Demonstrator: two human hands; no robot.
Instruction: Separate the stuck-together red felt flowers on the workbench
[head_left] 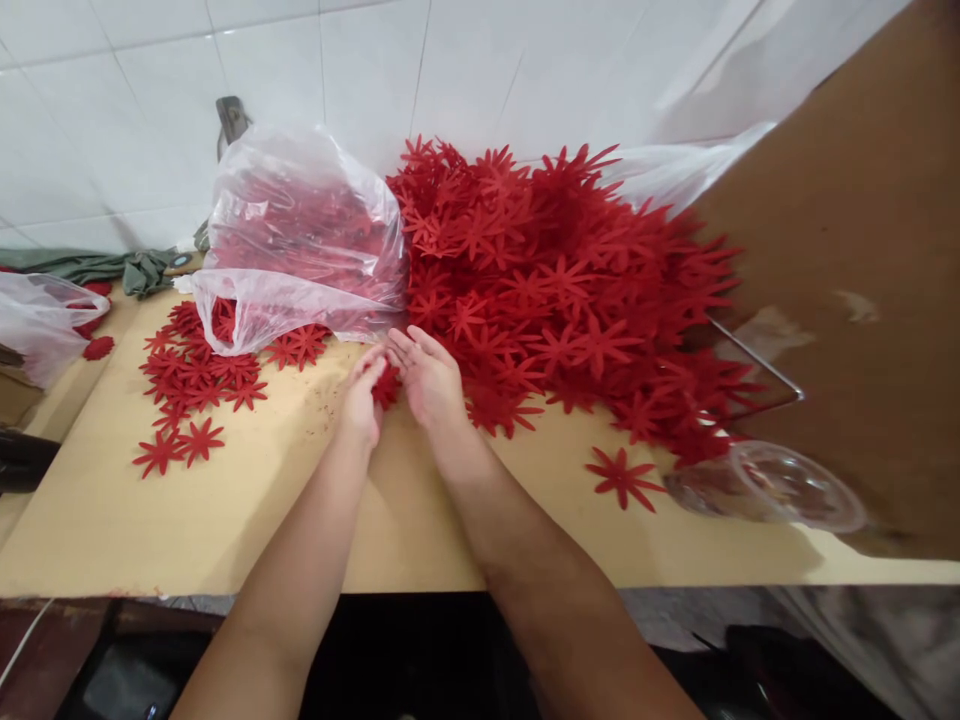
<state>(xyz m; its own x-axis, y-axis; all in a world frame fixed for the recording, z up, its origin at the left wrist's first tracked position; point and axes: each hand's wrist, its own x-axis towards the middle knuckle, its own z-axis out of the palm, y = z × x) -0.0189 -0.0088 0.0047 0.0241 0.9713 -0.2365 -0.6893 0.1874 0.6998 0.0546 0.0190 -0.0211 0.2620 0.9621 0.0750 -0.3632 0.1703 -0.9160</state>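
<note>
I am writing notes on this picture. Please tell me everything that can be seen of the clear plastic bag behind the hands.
The clear plastic bag is thin, crinkled and glossy, puffed up and lying on its side on the tan board, close to the white tiled wall. Its open mouth faces front-left, the rim folded over. Red flower cut-outs fill it and spill out from its mouth. Its right side touches the big red pile. Neither hand touches it.

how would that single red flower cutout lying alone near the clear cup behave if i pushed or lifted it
The lone cutout lies flat on the board, so it looks thin and probably light. A push would likely slide it rather than roll it. Its narrow petals would probably flex or droop when lifted by one tip, and might snag on the pile.
</note>
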